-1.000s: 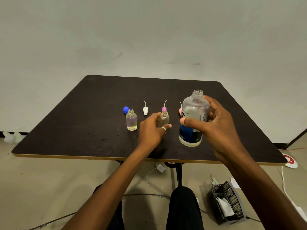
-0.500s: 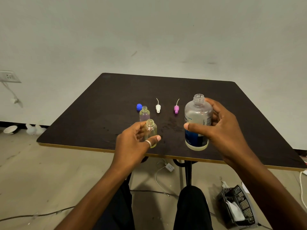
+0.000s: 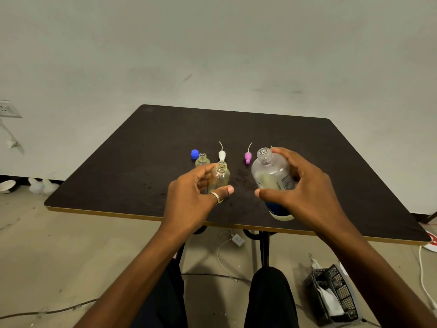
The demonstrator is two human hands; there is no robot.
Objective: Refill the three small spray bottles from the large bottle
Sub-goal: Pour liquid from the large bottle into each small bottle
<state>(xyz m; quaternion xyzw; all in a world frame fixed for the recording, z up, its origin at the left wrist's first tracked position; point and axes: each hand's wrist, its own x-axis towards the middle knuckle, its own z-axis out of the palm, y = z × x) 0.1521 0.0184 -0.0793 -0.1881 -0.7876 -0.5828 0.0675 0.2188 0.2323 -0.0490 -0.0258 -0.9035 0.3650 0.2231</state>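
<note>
Our left hand [image 3: 189, 197] grips one small bottle [image 3: 222, 177], thumb in front and fingers curled behind, mouth open and upright. Our right hand [image 3: 305, 192] is wrapped round the large bottle [image 3: 269, 178], thumb across the front at the label's upper edge and fingers round the back. The large bottle is uncapped and its neck leans toward the small one. We cannot tell whether its base touches the table [image 3: 343, 166] or hangs just above the front edge.

The two hands are near each other but apart, each clamped on its own bottle. A second small bottle [image 3: 202, 160] stands open on the table behind the left hand, just beside a blue cap [image 3: 194, 154]. A white spray top [image 3: 221, 155] and a pink spray top [image 3: 247, 157] stand further back. We cannot see the third small bottle.

Handling, as we judge it:
- **Large bottle:** it looks like stiff clear plastic with liquid inside, so it is likely the heavier item and its weight will shift as it tips. A mid-body grip such as the present one gives control of the tilt, and squeezing could surge the flow.
- **Small bottle:** it is light, narrow-mouthed and easy to knock over. It is best held low on the body, leaving the neck clear.
- **Risk:** any spill could make both surfaces slippery. The small mouth leaves little margin, so the pour calls for a slow, close approach.
</note>
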